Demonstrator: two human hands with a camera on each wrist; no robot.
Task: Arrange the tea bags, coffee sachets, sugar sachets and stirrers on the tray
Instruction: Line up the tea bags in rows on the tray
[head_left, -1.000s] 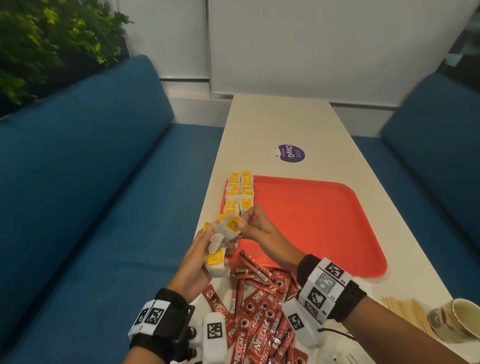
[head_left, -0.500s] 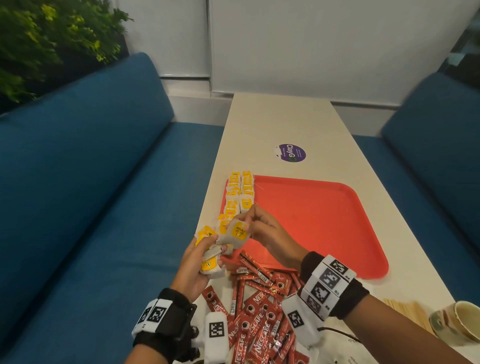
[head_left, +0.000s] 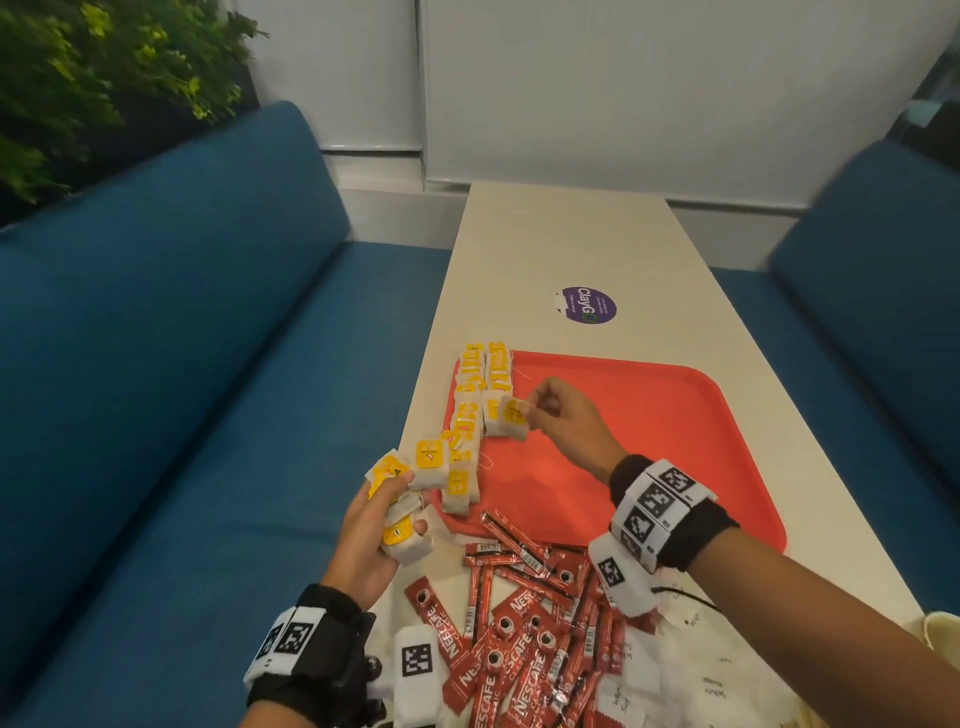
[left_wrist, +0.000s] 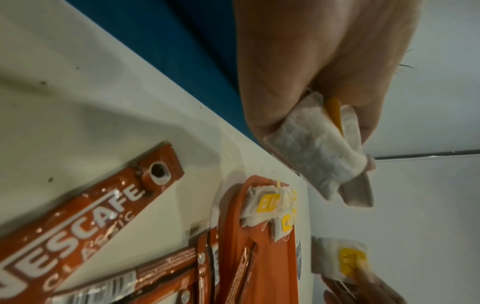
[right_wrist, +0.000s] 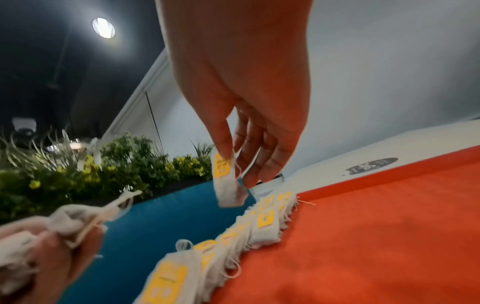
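From the head view, the right hand has moved away from the left hand and out over the orange tray, carrying a single tea bag pinched between thumb and forefinger. A second ago both hands met just off the tray's near left corner, working that bag loose from the bunch. It now hangs at the near end of the inner of two rows of tea bags laid along the tray's left edge, so I judge the row is about to gain one more. The left hand grips several more tea bags in curled fingers beside the tray's near left corner. Coffee sachets lie heaped on the pale bench, with white sugar sachets to their right; neither kind is arranged yet.

The left wrist view shows the fingers folded round the bunch, above the bench edge and a red sachet.

The right wrist view shows the bag dangling clear above the row, not touching it.

Blue sofas flank the bench, a purple sticker lies beyond the tray, and plants fill the left corner.
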